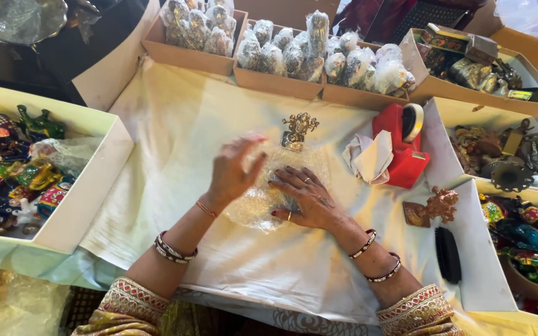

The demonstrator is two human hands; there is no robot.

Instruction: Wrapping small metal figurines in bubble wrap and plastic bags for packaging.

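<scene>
Two hands over bubble wrap [258, 202] at mid cloth-covered table [175, 124], right hand [306, 198] pressed flat on wrap, fingers spread, left hand [231, 169] raised, blurred, fingers loosely open, brass figurine [297, 130] stood just beyond, red tape dispenser [403, 146] toward right edge.

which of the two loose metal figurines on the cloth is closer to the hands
The gold figurine, standing just beyond the bubble wrap under the hands. The copper figurine lies farther right, below the red tape dispenser.
</scene>
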